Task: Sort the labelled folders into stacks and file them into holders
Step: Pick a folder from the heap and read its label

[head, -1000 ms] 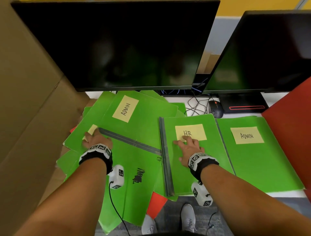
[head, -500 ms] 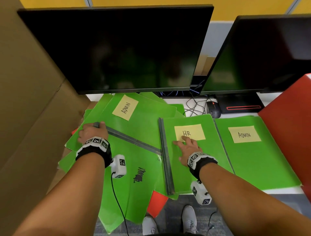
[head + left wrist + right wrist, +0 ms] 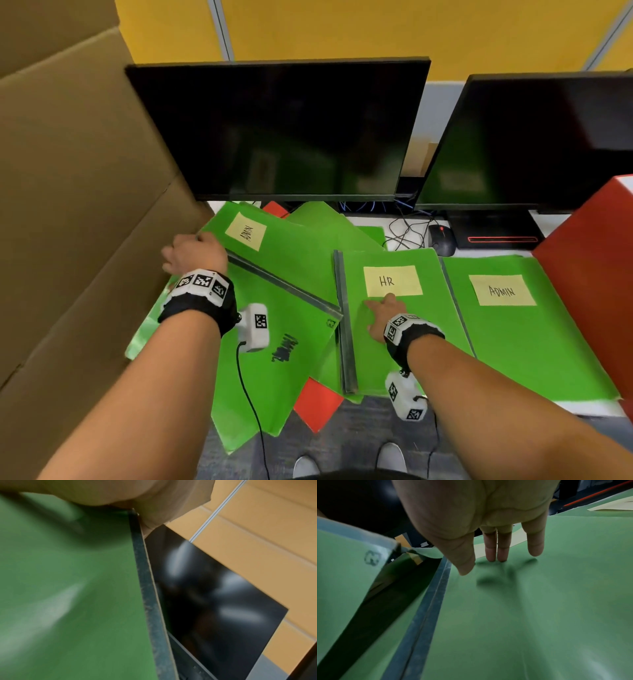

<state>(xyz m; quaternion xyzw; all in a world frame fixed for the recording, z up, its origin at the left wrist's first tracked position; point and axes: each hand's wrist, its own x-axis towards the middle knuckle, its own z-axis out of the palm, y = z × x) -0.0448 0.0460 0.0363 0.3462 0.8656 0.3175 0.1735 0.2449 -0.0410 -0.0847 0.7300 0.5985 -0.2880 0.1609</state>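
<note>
Left hand (image 3: 195, 251) is clamped on the spine corner of the tilted ADMIN folder (image 3: 287, 260), raised for pulling clear (probably), while the HR folder (image 3: 404, 329) is pinned under the flat, straight-fingered right hand (image 3: 383, 317), just right of that grip.

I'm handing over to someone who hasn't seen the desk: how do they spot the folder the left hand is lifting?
Start at the big left monitor; just below its lower left corner lies a tilted green ADMIN folder. The left hand grips its far left corner by the dark spine. Unlike the flat, square-lying HR folder and the right-hand ADMIN folder, it sits slanted, with its yellow label turned sideways.
</note>
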